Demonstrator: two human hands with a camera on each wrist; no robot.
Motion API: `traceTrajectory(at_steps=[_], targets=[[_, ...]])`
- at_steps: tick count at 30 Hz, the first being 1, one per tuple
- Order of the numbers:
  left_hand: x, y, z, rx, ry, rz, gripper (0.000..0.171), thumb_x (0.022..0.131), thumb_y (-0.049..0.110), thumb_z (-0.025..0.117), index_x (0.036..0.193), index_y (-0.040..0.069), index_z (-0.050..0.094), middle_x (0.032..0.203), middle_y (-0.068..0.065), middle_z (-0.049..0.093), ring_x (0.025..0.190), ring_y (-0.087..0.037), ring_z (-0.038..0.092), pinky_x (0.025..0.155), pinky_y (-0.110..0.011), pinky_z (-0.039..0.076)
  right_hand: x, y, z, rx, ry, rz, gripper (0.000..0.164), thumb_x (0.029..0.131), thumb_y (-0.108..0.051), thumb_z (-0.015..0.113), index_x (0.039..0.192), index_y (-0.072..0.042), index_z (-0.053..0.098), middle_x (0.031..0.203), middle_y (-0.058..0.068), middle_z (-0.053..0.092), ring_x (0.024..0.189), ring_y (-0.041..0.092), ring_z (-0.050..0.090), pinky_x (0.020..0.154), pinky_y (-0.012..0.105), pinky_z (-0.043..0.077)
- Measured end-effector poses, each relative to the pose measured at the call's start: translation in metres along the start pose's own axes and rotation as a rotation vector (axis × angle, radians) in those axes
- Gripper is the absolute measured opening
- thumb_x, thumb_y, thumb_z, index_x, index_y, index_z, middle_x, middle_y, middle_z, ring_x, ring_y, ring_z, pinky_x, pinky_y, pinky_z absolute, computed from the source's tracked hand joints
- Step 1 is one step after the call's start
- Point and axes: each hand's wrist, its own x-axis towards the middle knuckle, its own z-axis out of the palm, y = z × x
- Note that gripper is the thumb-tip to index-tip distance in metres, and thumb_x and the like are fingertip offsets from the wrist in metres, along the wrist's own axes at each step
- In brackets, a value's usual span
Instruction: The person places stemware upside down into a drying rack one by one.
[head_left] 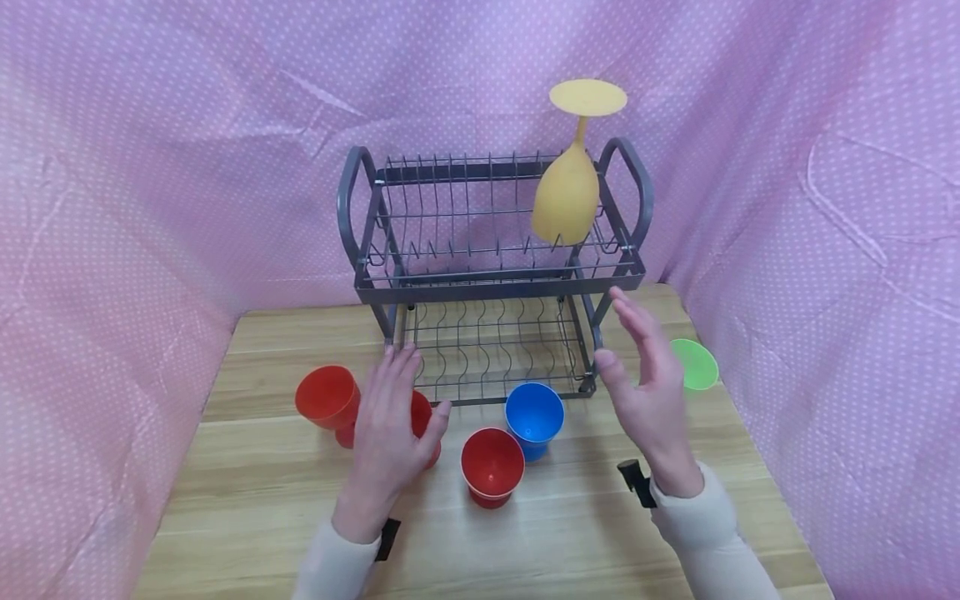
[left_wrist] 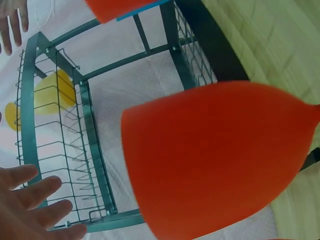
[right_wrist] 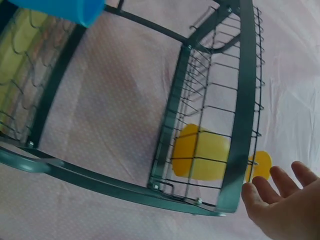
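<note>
My left hand [head_left: 390, 433] hovers palm down over the table, fingers straight and thumb spread, partly covering a red goblet [head_left: 421, 414]. Left of it stands another red goblet [head_left: 327, 398]; a third red goblet [head_left: 492, 462] stands to its right, close against a blue goblet [head_left: 534, 412]. Raised off the right front corner of the dark dish rack [head_left: 498, 290], my right hand [head_left: 651, 396] holds nothing, its fingers extended. A yellow goblet [head_left: 567, 196] sits upside down on the rack's upper tier, right side. In the left wrist view a red goblet [left_wrist: 215, 160] looms large.
A green goblet [head_left: 693, 364] stands near the table's right edge, partly behind my right hand. The rack's lower wire tier [head_left: 487, 346] lies behind the goblets. Pink dotted cloth [head_left: 465, 83] hangs round the wooden table [head_left: 247, 500] at the back and sides.
</note>
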Motion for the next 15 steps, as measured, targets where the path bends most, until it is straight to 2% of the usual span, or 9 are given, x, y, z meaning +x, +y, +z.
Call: traceTrajectory(at_steps=[3, 6, 10, 15], targets=[[-0.005, 0.002, 0.001, 0.003, -0.061, -0.022, 0.075, 0.088, 0.04, 0.07, 0.15, 0.004, 0.05, 0.158, -0.015, 0.046, 0.146, -0.04, 0.041, 0.115, -0.065, 0.035, -0.014, 0.008, 0.001, 0.007, -0.045, -0.025, 0.058, 0.099, -0.03, 0.072, 0.142, 0.005, 0.056, 0.15, 0.02, 0.055, 0.144, 0.03, 0.047, 0.12, 0.038, 0.036], [-0.01, 0.003, 0.003, 0.005, -0.11, -0.034, 0.076, 0.089, 0.04, 0.072, 0.152, 0.006, 0.049, 0.159, -0.014, 0.045, 0.148, -0.038, 0.039, 0.115, -0.065, 0.035, -0.028, 0.017, 0.001, -0.011, -0.083, -0.024, 0.057, 0.099, -0.027, 0.071, 0.142, 0.006, 0.056, 0.15, 0.021, 0.054, 0.144, 0.028, 0.047, 0.119, 0.036, 0.037], [-0.015, 0.004, 0.005, 0.027, -0.146, -0.033, 0.077, 0.089, 0.041, 0.072, 0.153, 0.007, 0.048, 0.16, -0.014, 0.044, 0.148, -0.038, 0.039, 0.115, -0.065, 0.034, -0.047, 0.029, 0.0, -0.039, -0.149, 0.075, 0.055, 0.095, -0.013, 0.07, 0.146, -0.001, 0.055, 0.154, 0.013, 0.053, 0.146, 0.024, 0.045, 0.119, 0.031, 0.036], [-0.02, 0.005, 0.007, 0.055, -0.162, -0.028, 0.078, 0.089, 0.043, 0.074, 0.154, 0.009, 0.049, 0.16, -0.012, 0.045, 0.146, -0.039, 0.043, 0.115, -0.065, 0.034, -0.068, 0.045, 0.001, 0.011, -0.225, 0.187, 0.06, 0.092, 0.0, 0.066, 0.15, -0.003, 0.051, 0.157, 0.012, 0.049, 0.146, 0.023, 0.045, 0.118, 0.027, 0.035]])
